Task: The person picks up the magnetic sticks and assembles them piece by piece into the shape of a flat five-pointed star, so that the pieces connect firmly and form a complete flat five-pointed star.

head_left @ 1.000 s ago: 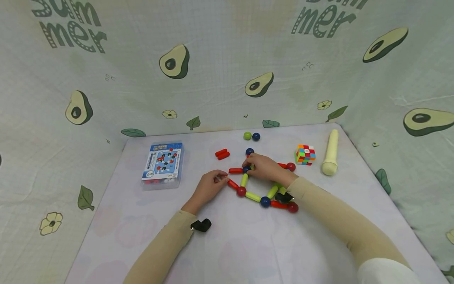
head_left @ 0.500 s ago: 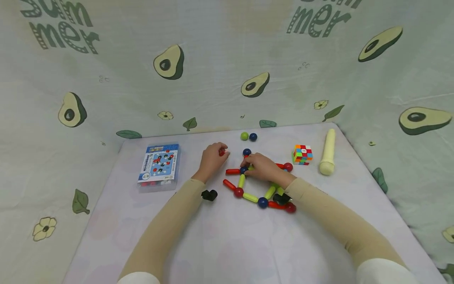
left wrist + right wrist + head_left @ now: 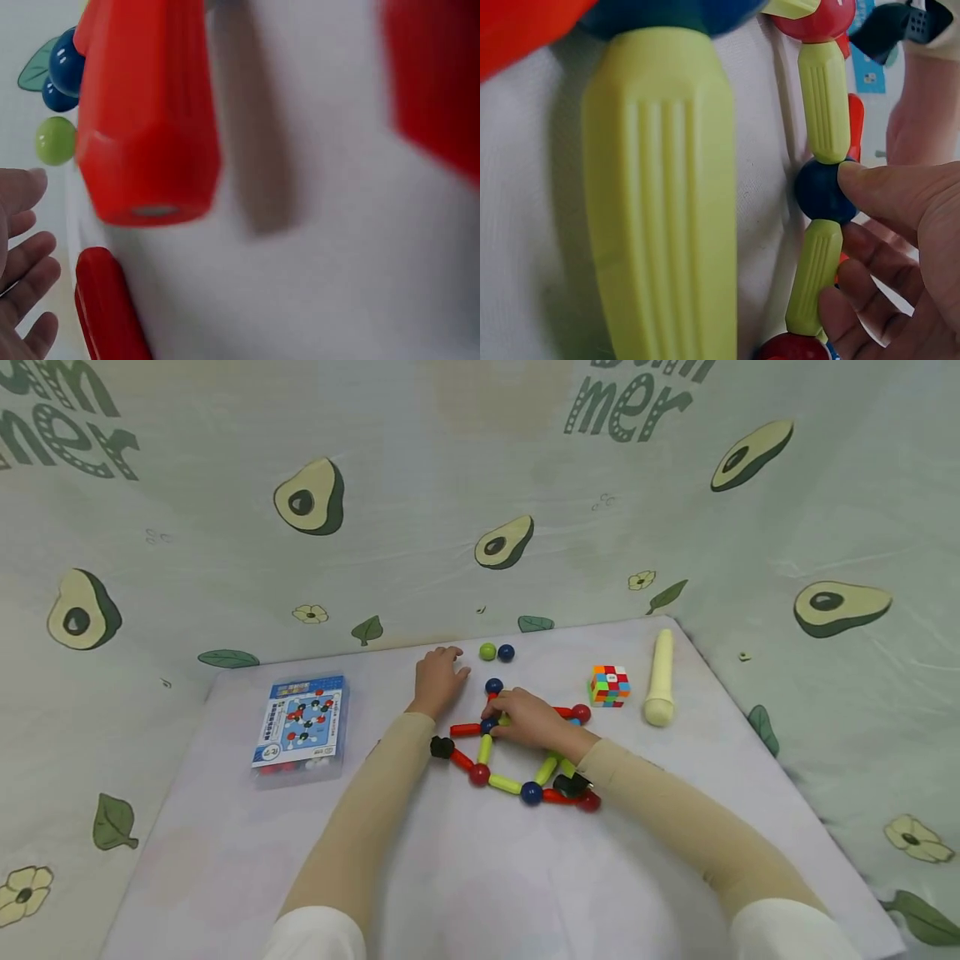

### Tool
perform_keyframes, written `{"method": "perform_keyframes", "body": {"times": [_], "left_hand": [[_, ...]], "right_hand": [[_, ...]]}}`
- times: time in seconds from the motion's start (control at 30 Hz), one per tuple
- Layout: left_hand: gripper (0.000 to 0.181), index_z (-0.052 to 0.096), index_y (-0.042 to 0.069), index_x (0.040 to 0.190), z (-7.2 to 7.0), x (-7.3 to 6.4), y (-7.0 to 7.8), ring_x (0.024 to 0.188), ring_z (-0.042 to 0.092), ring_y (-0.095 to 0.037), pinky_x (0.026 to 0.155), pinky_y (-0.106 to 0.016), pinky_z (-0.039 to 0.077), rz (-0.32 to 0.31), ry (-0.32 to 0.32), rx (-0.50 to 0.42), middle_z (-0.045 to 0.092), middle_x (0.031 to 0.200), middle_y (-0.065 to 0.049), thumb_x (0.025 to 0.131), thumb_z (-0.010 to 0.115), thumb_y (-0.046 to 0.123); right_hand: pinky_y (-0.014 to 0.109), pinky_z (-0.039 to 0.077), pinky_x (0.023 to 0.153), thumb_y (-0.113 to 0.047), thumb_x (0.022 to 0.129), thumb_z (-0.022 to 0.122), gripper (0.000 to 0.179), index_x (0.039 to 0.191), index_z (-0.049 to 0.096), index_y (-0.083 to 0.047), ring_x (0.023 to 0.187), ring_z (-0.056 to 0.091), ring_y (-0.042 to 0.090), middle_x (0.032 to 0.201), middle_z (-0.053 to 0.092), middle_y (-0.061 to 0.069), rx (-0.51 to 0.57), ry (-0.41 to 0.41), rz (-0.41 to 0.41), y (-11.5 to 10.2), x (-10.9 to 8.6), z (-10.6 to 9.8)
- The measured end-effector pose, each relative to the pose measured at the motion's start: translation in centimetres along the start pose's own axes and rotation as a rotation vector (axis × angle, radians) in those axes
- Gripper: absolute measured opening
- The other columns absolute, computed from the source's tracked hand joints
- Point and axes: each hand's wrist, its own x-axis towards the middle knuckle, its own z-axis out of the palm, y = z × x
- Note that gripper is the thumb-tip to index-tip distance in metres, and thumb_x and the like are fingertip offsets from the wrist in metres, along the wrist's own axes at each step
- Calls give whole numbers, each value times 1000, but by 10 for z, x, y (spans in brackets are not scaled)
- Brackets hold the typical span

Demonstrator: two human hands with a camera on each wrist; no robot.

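My right hand [image 3: 525, 718] pinches a dark blue ball [image 3: 821, 191] between thumb and fingers. That ball joins two yellow-green rods [image 3: 826, 105] in a ring-shaped frame of red and blue balls and rods lying on the table. Red rods, such as this red rod [image 3: 466, 730], stick outward from it. At the back of the table my left hand [image 3: 437, 681] holds nothing, its fingers loosely spread. Beneath it in the left wrist view lies a loose pair of red rods [image 3: 109, 304], hidden behind the hand in the head view. A lime green ball [image 3: 487, 652] is just right of its fingertips.
Beside the green ball sits another blue ball [image 3: 506, 653]. A boxed molecule-model kit [image 3: 300, 727] lies on the left. Toward the back right are a colourful puzzle cube [image 3: 610, 686] and a cream-coloured club-shaped stick [image 3: 661, 681]. A printed cloth [image 3: 420, 543] hangs behind the table.
My left hand has gone from the lower left red rod to the loose red rods, then nearer the green ball. The right hand stays on the blue ball. The head view has shifted rightward.
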Motion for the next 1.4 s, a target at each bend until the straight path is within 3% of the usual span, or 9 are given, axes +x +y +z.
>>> {"method": "perform_keyframes", "body": {"times": [0.23, 0.5, 0.67, 0.9, 1.2, 1.4], "left_hand": [[45, 60, 10, 138, 0, 20, 12, 118, 59, -27, 104, -46, 44, 35, -37, -12, 66, 127, -8, 100, 65, 35], [51, 53, 15, 148, 0, 33, 22, 126, 59, -27, 105, -44, 46, 49, -116, -41, 63, 138, -9, 101, 66, 28], [43, 58, 19, 145, -2, 32, 28, 132, 54, -29, 109, -46, 43, 83, -161, -65, 59, 143, -9, 102, 63, 23], [29, 67, 16, 129, 0, 32, 32, 115, 62, -28, 100, -44, 48, 64, -143, -53, 67, 127, -10, 100, 66, 19], [28, 69, 17, 127, 1, 30, 18, 101, 64, -29, 94, -45, 48, 132, -116, 51, 69, 116, -10, 98, 68, 20], [28, 68, 17, 127, -7, 15, 9, 98, 61, -26, 94, -43, 50, 134, -104, 6, 68, 118, -9, 100, 66, 19]], "right_hand": [[32, 49, 90, -23, 93, 76, 24, 117, 74, -18, 102, 53, 18, 110, 67, -4, 5, 13, -22, 1, 0, 0], [31, 48, 87, -23, 94, 75, 23, 117, 74, -18, 100, 52, 18, 112, 68, -4, 30, 25, -61, 1, 1, 4], [31, 47, 88, -22, 94, 75, 23, 117, 74, -18, 100, 53, 18, 112, 68, -5, 31, 27, -66, 2, 1, 4], [30, 47, 85, -22, 94, 75, 23, 117, 74, -17, 99, 52, 17, 111, 69, -4, 38, 29, -56, 6, 1, 3], [31, 46, 84, -23, 93, 77, 23, 115, 75, -18, 97, 51, 17, 113, 68, -5, 27, 44, -31, 4, 0, 3], [31, 47, 86, -24, 94, 75, 24, 117, 74, -18, 100, 51, 18, 113, 68, -4, 28, 33, -20, 3, -1, 4]]}}
